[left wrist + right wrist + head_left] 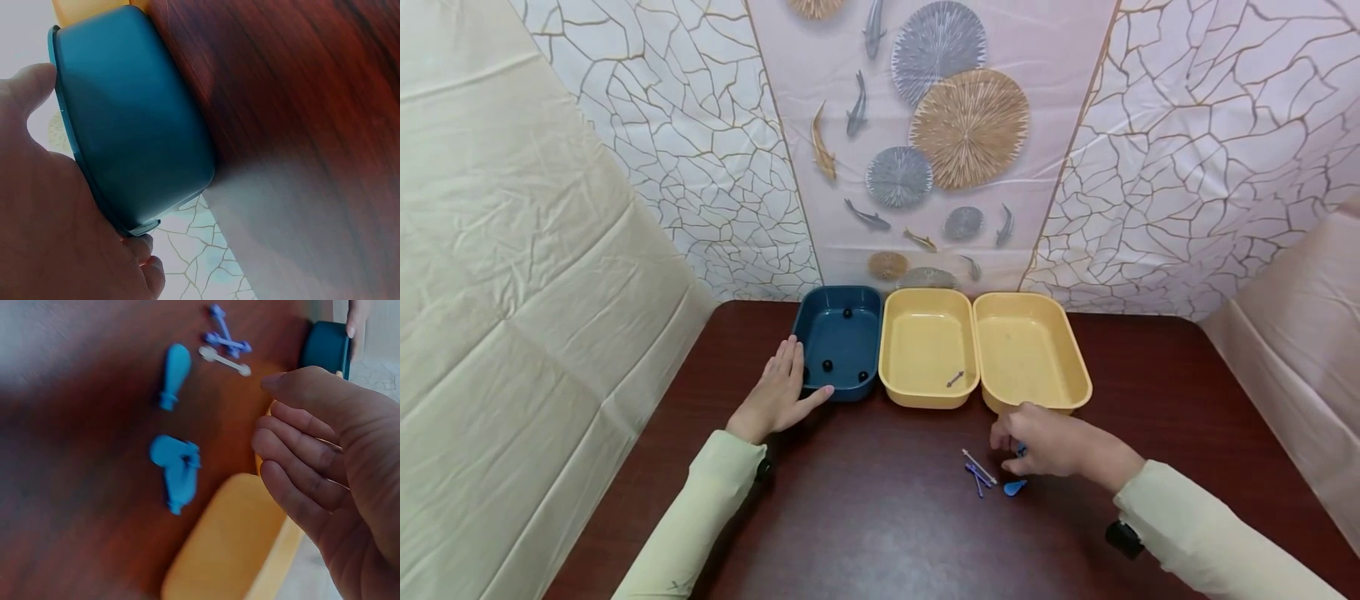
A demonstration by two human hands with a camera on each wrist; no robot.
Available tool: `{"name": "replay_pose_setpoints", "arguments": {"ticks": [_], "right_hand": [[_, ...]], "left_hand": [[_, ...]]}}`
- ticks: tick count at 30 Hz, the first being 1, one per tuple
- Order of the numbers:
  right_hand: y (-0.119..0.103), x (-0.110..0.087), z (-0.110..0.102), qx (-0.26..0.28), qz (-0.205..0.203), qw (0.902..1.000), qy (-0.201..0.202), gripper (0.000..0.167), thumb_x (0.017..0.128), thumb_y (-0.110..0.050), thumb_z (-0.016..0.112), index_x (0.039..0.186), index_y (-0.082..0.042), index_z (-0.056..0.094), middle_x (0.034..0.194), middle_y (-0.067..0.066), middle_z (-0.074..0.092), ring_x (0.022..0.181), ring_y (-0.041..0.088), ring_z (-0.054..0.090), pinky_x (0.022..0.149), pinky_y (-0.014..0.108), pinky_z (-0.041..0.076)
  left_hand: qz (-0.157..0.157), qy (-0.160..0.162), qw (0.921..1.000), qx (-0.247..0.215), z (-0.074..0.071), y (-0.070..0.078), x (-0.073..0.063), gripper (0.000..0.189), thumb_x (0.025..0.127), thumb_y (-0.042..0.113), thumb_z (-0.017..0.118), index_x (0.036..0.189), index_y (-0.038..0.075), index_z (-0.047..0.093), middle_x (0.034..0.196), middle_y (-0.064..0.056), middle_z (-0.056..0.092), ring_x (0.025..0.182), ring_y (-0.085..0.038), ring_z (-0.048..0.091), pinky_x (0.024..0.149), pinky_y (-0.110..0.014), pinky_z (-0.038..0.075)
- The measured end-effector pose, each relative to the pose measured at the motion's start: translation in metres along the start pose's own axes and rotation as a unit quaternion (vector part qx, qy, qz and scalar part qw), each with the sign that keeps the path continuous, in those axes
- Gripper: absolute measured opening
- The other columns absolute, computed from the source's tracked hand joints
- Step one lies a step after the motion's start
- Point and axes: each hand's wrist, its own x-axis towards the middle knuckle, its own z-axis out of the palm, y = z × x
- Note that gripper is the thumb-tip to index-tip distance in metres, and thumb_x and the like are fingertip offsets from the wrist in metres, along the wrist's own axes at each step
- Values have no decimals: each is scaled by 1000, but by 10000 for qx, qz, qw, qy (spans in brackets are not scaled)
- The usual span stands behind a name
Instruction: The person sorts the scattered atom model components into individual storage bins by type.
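Note:
My left hand (777,393) lies along the left edge of a dark blue tray (841,337), fingers fairly straight and thumb touching the near rim. Several small black balls (827,365) lie in that tray. My right hand (1051,442) hovers over the table before the right yellow tray (1030,354), fingers loosely bent with nothing visible between them. Below it are a blue teardrop-shaped piece (177,372) and overlapping blue pieces (178,472), partly hidden in the head view. Beside them lie purple knob-ended sticks (228,342) and a pale one (225,360).
A middle yellow tray (928,346) stands between the other two and holds a small greyish-purple stick (955,379). All three trays line the back of the dark wooden table (865,500), near a patterned cloth backdrop (850,208).

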Motion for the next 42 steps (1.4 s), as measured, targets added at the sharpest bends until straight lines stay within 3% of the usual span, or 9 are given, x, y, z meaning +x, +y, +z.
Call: {"name": "replay_pose_setpoints", "arguments": {"ticks": [9,20,29,42], "right_hand": [[4,-10,29,299,-9,9986,431,15,85,-13,85,94,-10,74,86,-4,70,76,4,64,67,19,53],[4,-11,52,174,-60,9950,981,13,83,-9,84,87,-12,72,79,-6,64,71,2,59,62,16,50],[4,-8,56,-11,103,9941,1081,20,80,-6,83,79,-17,67,74,-9,58,68,-4,50,59,15,44],[9,-2,53,37,588,9924,1081,22,77,-4,81,76,-19,65,71,-12,62,64,-5,54,57,16,47]], "left_hand": [[4,-5,10000,-31,-1,1,0,106,103,67,48,167,-6,7,178,-23,-1,166,-43,1,134,-59,12],[11,36,10000,-26,-1,2,-1,106,103,67,49,166,-7,6,178,-24,0,165,-44,3,133,-59,13],[-50,2,10000,-25,2,-1,0,108,102,70,46,167,-6,4,178,-23,-3,166,-42,0,133,-60,12],[9,1,9999,-141,4,-1,1,110,101,73,44,166,-7,4,177,-25,-2,165,-44,0,133,-63,12]]}}
